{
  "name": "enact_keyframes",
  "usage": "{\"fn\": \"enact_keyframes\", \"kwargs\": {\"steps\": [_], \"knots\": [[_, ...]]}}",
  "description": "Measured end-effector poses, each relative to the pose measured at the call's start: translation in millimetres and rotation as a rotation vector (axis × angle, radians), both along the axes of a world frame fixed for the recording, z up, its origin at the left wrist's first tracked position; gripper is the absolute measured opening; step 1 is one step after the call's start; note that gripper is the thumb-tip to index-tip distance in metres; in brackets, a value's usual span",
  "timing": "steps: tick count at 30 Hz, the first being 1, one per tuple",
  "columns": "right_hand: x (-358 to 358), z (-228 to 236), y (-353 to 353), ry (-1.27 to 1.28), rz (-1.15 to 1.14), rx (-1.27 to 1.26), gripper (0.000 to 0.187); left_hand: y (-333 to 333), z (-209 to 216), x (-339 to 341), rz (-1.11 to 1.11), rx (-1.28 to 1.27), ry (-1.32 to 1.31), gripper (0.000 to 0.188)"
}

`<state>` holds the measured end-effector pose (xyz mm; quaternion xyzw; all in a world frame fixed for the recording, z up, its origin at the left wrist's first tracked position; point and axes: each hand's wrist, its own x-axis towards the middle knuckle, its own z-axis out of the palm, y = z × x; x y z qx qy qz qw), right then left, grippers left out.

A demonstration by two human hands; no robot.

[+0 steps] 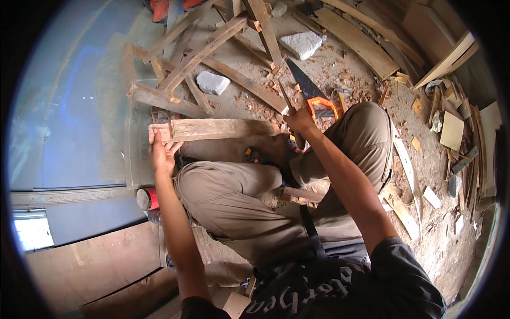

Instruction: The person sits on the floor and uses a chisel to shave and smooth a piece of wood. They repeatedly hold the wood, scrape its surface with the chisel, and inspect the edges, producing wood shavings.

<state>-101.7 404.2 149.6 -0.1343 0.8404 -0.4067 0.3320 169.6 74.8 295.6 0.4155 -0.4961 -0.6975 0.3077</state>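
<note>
A squared wooden beam (223,129) lies crosswise in front of my knees. My left hand (163,153) grips its left end, thumb up on the side face and fingers underneath. My right hand (301,122) is closed round a slim hand tool (285,97) with a narrow, dark, pointed blade slanting up and away. Its lower end shows below my fist; whether it is a chisel or a file I cannot tell. This hand is by the beam's right end. Just beyond it, a handsaw (304,80) with an orange and black handle rests on the ground.
Joined wooden frame pieces (204,53) stand ahead, near two white blocks (212,83). Shavings litter the dirt floor. Boards (361,45) lie at the far right, and scrap wood (457,133) piles along the right side. A blue-grey panel (74,106) borders the left, near a red can (149,199).
</note>
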Motion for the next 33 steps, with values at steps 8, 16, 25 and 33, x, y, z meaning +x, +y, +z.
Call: {"fn": "enact_keyframes", "kwargs": {"steps": [8,16,25,33], "knots": [[-10,80,7,0.067,0.025,-0.290,0.033,-45,-1,49,0.263,-0.074,0.183,0.067],[-87,161,9,0.444,0.667,0.222,0.038,-35,-197,78,0.123,0.040,0.585,0.059],[-124,2,-8,0.198,0.342,0.279,0.048,25,-370,89,0.425,0.427,0.418,0.057],[-50,-146,-44,0.110,-0.005,-0.253,0.030,23,-322,90,0.021,0.734,-0.650,0.061]]}}
